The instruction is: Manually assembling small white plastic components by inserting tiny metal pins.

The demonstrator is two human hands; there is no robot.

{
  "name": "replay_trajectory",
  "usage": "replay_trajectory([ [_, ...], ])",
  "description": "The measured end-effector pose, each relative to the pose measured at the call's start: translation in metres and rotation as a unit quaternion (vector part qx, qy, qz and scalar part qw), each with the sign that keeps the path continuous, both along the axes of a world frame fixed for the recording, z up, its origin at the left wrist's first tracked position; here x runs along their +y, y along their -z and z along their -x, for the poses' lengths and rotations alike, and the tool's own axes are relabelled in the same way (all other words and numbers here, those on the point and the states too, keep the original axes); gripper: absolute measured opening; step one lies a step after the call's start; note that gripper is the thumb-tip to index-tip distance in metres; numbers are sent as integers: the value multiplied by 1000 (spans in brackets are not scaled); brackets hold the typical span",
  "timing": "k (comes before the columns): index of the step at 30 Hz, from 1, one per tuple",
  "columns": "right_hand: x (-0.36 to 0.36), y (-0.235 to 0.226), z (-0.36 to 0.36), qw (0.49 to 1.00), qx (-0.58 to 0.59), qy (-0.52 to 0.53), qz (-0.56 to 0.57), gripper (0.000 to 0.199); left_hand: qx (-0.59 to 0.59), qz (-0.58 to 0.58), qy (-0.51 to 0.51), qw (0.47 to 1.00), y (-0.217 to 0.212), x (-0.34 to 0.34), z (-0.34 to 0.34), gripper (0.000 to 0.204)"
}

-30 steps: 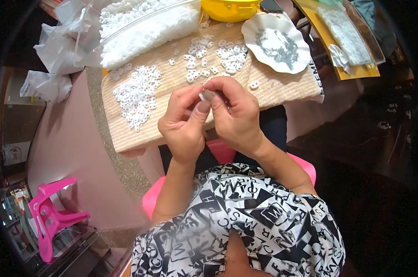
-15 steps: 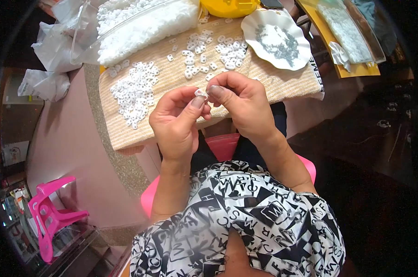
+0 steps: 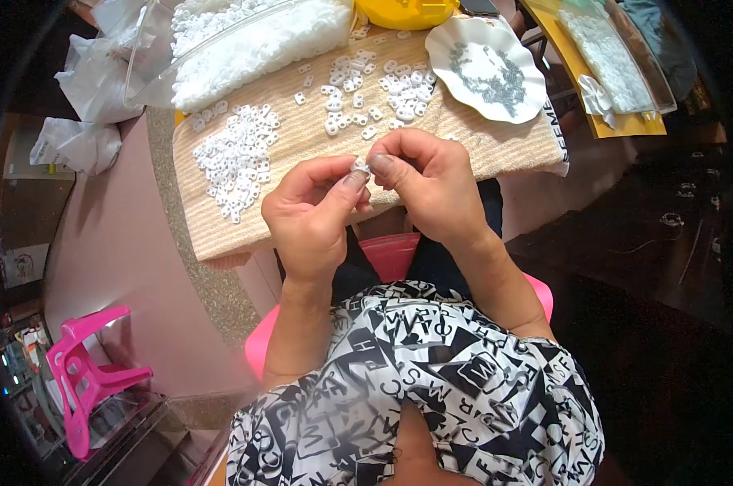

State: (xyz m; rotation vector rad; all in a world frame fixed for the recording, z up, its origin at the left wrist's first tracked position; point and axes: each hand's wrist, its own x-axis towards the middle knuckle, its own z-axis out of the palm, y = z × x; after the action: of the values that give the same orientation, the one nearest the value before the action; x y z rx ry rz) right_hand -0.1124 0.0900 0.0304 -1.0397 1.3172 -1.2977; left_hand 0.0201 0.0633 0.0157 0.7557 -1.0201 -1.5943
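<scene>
My left hand [image 3: 314,212] and my right hand [image 3: 431,182] meet over the near edge of a woven beige mat [image 3: 302,162]. Both pinch one small white plastic piece [image 3: 360,166] between thumbs and fingertips. A pile of the same white pieces [image 3: 233,158] lies on the mat to the left of my hands. A smaller scatter of white pieces [image 3: 375,93] lies beyond my hands. A white scalloped dish [image 3: 451,40] with small dark metal parts [image 3: 488,73] stands at the mat's far right.
A clear bag full of white pieces [image 3: 253,36] lies at the back left. A yellow container [image 3: 407,12] is behind the mat. A yellow tray [image 3: 626,130] with a clear bag is at right. A pink stool [image 3: 83,381] stands on the floor, lower left.
Both hands have drawn slightly nearer to me while still pinching the small white piece; their grip on it has shifted a little.
</scene>
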Motion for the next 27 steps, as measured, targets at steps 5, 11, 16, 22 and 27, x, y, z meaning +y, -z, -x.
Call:
replay_trajectory([
  [5, 0, 3, -1, 990, 116, 23, 78, 6, -55, 75, -12, 996, 3, 1, 1, 10],
  [11, -2, 4, -5, 977, 169, 53, 118, 6, -56, 103, -24, 993, 6, 3, 4, 10],
  [16, -5, 11, -7, 972, 190, 58, 128, 6, -74, 112, -27, 991, 10, 3, 5, 9],
  [22, -13, 17, 1, 985, 122, 26, 117, 14, -3, 38, -34, 999, 24, -11, 5, 11],
  [27, -40, 22, 19, 970, 218, 53, 93, 21, 105, -50, -46, 992, 34, -36, -14, 12],
])
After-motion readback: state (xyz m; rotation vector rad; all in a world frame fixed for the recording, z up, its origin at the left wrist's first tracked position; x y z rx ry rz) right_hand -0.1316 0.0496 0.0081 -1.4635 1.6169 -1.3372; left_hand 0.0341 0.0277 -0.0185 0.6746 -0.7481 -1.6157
